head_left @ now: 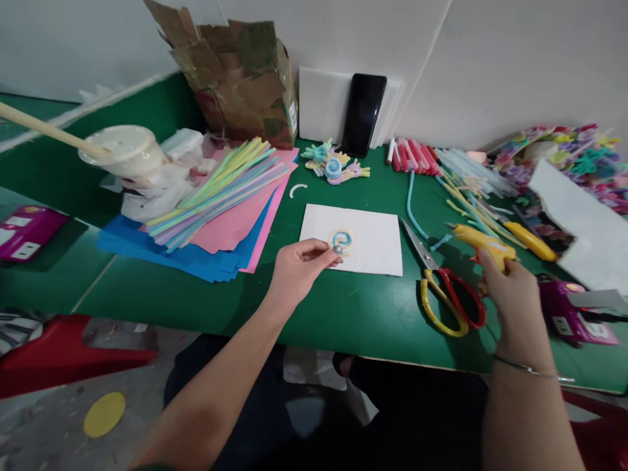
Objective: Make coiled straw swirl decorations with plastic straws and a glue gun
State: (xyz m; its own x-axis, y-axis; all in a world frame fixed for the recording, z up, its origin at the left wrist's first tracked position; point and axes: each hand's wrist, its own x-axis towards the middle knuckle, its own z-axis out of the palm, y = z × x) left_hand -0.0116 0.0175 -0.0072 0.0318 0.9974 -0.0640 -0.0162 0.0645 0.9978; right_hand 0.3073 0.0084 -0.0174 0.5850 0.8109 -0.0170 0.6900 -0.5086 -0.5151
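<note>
My left hand (308, 261) pinches the edge of a small spiral (342, 241) coiled from blue and pale yellow pipe cleaner. It is held over a white board (373, 239) lying on the green table. My right hand (510, 281) is wrapped around the handle of a yellow glue gun (478, 241), its nozzle pointing left. Scissors (434, 268) with one red and one yellow handle lie between the board and my right hand. A blue pipe cleaner (411, 206) lies curved beyond the scissors' tip.
Pastel pipe cleaners (220, 190) rest on pink and blue sheets (171, 255) at the left. Behind stand a phone (364, 114), finished spiral pieces (334, 167) and a torn cardboard box (240, 78). Red-pink sticks (415, 157) and a yellow cutter (530, 241) lie at the right.
</note>
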